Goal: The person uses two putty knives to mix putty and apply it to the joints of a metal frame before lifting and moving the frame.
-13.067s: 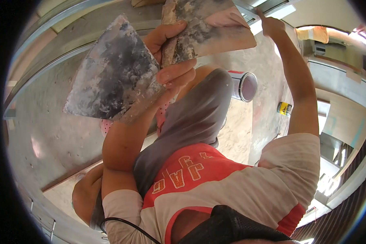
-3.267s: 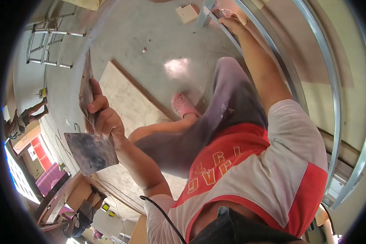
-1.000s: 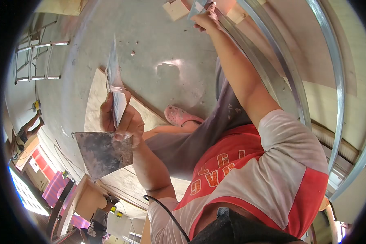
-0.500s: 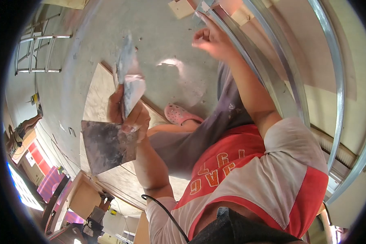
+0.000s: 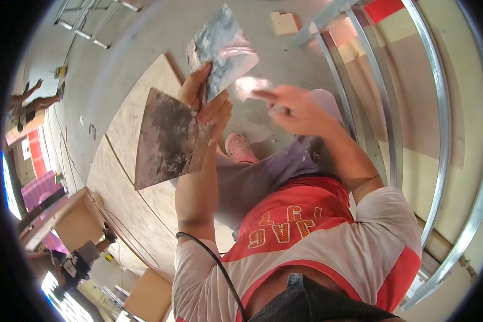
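My left hand is closed around two wide, flat putty knives. The upper putty knife has a blade smeared grey-white and shiny. Below it, the darker putty knife points down and left, its blade stained with dried compound. My right hand is raised to the right of the blades, apart from them. Its index finger stretches toward the left, and the other fingers look loosely bent and blurred by motion. Nothing shows in that hand.
A large plywood sheet lies to the left on the grey floor. Metal studs stand along the right. A small tan block lies ahead, and a metal ladder is at upper left. Other people are at the far left.
My right hand has come away from the metal frame, down toward the putty knives. My left hand has moved up and right, and both blades have turned more toward the camera.
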Tool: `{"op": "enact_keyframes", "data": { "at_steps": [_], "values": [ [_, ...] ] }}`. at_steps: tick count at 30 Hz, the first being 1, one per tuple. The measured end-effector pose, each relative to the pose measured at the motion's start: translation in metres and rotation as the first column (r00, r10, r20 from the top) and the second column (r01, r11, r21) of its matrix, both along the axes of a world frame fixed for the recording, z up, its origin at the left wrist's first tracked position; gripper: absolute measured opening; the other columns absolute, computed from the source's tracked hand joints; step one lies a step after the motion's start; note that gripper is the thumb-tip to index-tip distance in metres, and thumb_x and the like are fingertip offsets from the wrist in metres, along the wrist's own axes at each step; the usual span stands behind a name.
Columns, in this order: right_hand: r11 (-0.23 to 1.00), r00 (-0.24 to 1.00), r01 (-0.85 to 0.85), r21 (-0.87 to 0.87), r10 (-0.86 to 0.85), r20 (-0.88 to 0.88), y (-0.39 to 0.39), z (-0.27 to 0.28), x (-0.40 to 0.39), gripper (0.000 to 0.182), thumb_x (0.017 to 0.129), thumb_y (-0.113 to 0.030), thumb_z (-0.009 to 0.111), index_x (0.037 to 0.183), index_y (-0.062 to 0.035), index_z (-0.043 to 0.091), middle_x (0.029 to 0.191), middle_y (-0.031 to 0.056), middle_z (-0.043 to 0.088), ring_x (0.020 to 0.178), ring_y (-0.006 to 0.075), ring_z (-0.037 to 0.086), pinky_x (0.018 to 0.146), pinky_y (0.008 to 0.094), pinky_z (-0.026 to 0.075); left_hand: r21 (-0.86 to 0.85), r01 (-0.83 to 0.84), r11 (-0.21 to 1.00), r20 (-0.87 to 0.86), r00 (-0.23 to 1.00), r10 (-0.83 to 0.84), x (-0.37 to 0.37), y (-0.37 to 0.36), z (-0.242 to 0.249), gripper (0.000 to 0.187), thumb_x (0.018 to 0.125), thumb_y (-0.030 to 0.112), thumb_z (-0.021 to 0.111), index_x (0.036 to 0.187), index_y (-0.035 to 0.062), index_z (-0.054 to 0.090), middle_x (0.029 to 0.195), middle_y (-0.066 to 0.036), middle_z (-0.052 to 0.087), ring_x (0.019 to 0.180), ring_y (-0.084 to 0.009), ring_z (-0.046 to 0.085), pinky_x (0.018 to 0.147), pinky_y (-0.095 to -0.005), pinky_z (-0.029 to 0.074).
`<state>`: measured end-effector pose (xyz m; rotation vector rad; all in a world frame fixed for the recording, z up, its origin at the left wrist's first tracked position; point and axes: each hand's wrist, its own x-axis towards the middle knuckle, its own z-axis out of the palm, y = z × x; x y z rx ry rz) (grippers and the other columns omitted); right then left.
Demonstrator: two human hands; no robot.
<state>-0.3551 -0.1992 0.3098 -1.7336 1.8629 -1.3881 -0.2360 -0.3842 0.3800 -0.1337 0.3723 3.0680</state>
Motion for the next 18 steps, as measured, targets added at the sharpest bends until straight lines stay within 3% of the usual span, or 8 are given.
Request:
{"op": "enact_keyframes", "data": {
  "at_steps": [2, 3, 5, 6, 8, 11, 15, 18],
  "values": [
    [0.995, 0.973, 0.056, -0.078, -0.036, 0.227, 0.007, 0.023, -0.014, 0.062, 0.07, -0.002, 0.062, 0.129, -0.0128, 0.05, 0.078, 0.0018, 0.057, 0.054, 0.0081, 0.046, 0.05, 0.0221, 0.04, -0.067, 0.088, 0.994, -0.082, 0.992, -0.094, 0.004, -0.005, -0.001, 0.049, 0.099, 0.033, 0.022, 0.121, -0.0023, 0.047, 0.046, -0.009, 0.046, 0.036, -0.0145, 0.038, 0.024, -0.0254, 0.03],
    [0.991, 0.938, 0.093, -0.099, -0.054, 0.342, 0.011, 0.041, -0.019, 0.064, 0.069, -0.002, 0.061, 0.131, -0.0141, 0.049, 0.076, 0.0017, 0.056, 0.053, 0.0079, 0.045, 0.05, 0.0222, 0.039, -0.028, 0.066, 0.997, 0.003, 0.998, -0.066, 0.01, -0.001, 0.0, 0.049, 0.099, 0.034, 0.021, 0.121, -0.0016, 0.046, 0.046, -0.008, 0.045, 0.035, -0.0148, 0.038, 0.023, -0.0254, 0.03],
    [0.999, 0.921, 0.005, -0.032, 0.008, 0.391, 0.012, 0.069, -0.029, 0.066, 0.069, -0.001, 0.06, 0.131, -0.0171, 0.049, 0.072, 0.0017, 0.054, 0.051, 0.0084, 0.043, 0.05, 0.0224, 0.039, 0.03, 0.052, 0.998, 0.125, 0.991, -0.055, 0.019, 0.006, 0.004, 0.05, 0.099, 0.035, 0.02, 0.122, -0.001, 0.046, 0.045, -0.008, 0.044, 0.035, -0.0149, 0.038, 0.023, -0.0253, 0.03],
    [0.999, 0.91, -0.032, -0.007, 0.032, 0.412, 0.012, 0.08, -0.034, 0.067, 0.068, -0.001, 0.059, 0.132, -0.0187, 0.048, 0.069, 0.0018, 0.053, 0.05, 0.0086, 0.041, 0.05, 0.0224, 0.038, -0.024, 0.041, 0.999, 0.137, 0.99, -0.038, 0.02, 0.01, 0.008, 0.041, 0.097, 0.029, 0.027, 0.114, -0.0011, 0.048, 0.056, -0.009, 0.051, 0.033, -0.0131, 0.037, 0.025, -0.0236, 0.028],
    [0.991, 0.965, -0.115, 0.064, 0.097, 0.244, 0.01, 0.094, -0.036, 0.068, 0.067, 0.0, 0.058, 0.132, -0.0203, 0.048, 0.065, 0.0011, 0.051, 0.049, 0.0081, 0.041, 0.05, 0.0224, 0.037, -0.134, 0.025, 0.991, 0.16, 0.987, -0.003, 0.023, 0.019, 0.017, 0.024, 0.094, 0.017, 0.04, 0.1, -0.0012, 0.054, 0.077, -0.013, 0.065, 0.03, -0.0095, 0.035, 0.028, -0.0201, 0.026],
    [0.947, 0.957, -0.263, 0.184, 0.232, 0.172, 0.006, 0.106, -0.033, 0.071, 0.065, 0.001, 0.056, 0.132, -0.0212, 0.048, 0.06, -0.0001, 0.05, 0.049, 0.0075, 0.041, 0.049, 0.0225, 0.036, -0.293, -0.066, 0.954, 0.261, 0.954, 0.146, 0.036, 0.025, 0.024, 0.02, 0.093, 0.014, 0.042, 0.098, -0.0017, 0.053, 0.072, -0.009, 0.061, 0.03, -0.0074, 0.033, 0.028, -0.0189, 0.026],
    [0.745, 0.845, -0.534, 0.401, 0.449, 0.291, -0.006, 0.128, -0.042, 0.076, 0.061, -0.001, 0.055, 0.133, -0.0227, 0.047, 0.06, -0.0005, 0.051, 0.051, 0.0061, 0.044, 0.049, 0.0221, 0.035, -0.296, 0.019, 0.955, 0.324, 0.943, 0.081, 0.045, 0.028, 0.034, 0.018, 0.093, 0.013, 0.043, 0.098, -0.0023, 0.051, 0.07, -0.009, 0.06, 0.03, -0.007, 0.031, 0.027, -0.0186, 0.026],
    [0.59, 0.743, -0.668, 0.452, 0.511, 0.431, -0.014, 0.134, -0.041, 0.073, 0.062, 0.006, 0.054, 0.133, -0.0099, 0.046, 0.057, -0.0022, 0.049, 0.044, 0.003, 0.034, 0.045, 0.0177, 0.027, -0.199, 0.116, 0.973, 0.291, 0.955, -0.054, 0.048, 0.022, 0.029, 0.023, 0.094, 0.014, 0.039, 0.102, -0.0058, 0.047, 0.078, -0.016, 0.061, 0.029, -0.0088, 0.036, 0.025, -0.0193, 0.026]
  ]
}}
